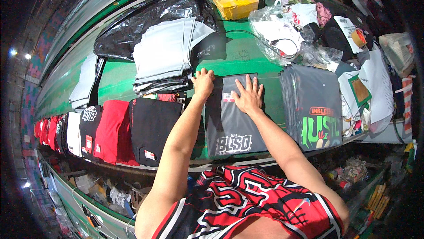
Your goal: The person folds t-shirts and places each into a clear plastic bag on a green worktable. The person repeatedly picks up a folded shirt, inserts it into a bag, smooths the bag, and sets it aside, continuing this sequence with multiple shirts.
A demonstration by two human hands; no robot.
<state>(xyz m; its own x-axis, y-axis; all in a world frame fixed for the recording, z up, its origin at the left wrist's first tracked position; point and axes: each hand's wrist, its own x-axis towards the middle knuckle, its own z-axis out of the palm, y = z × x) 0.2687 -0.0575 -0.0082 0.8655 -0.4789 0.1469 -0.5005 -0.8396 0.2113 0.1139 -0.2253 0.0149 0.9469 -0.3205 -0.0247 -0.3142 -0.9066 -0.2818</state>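
A folded dark grey T-shirt (pixel 236 119) with a white print near its lower edge lies flat in front of me. My right hand (pixel 248 95) rests on its upper part, fingers spread and palm down. My left hand (pixel 203 84) is at the shirt's upper left corner, its fingers curled together. Whatever they pinch is hidden. Just left of that hand stands a stack of white plastic bags (pixel 163 53) with dark undersides. To the right is a pile of folded grey T-shirts (pixel 313 106) with an orange and green print.
Folded black (pixel 154 128) and red shirts (pixel 115 128) line the table's near edge at left. Behind the bags lies a black plastic sheet (pixel 150 15). A yellow taped box (pixel 236 7) stands at the back. Clear bags (pixel 282 40), papers and a tape roll (pixel 358 38) crowd the right.
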